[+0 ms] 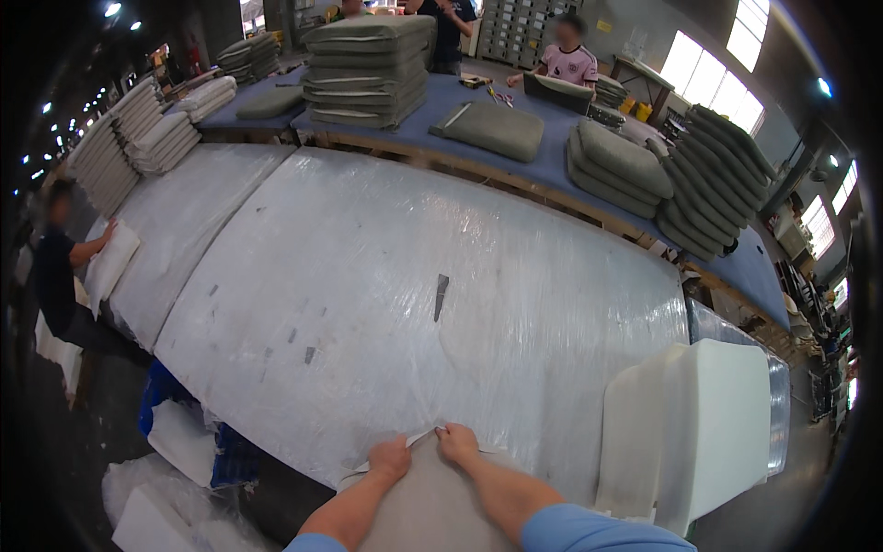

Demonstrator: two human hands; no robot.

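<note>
My left hand [391, 458] and my right hand [457, 444] are side by side at the near edge of the plastic-wrapped table [368, 239]. Both are closed on the far edge of a grey-beige fabric piece [418, 501], which hangs down toward me between my forearms. My left fingers pinch it near a pale strip along the edge. A short way to the right, my right thumb and fingers grip the same edge. The lower part of the fabric runs out of view, so its full shape is hidden.
White foam pads [727, 432] stand stacked at the table's right end. Beyond it, a blue-topped table [386, 138] carries piles of grey-green cushions [368, 74] and scissors [501, 97]. A co-worker [60, 267] handles white foam at left. A blue crate [235, 455] sits below.
</note>
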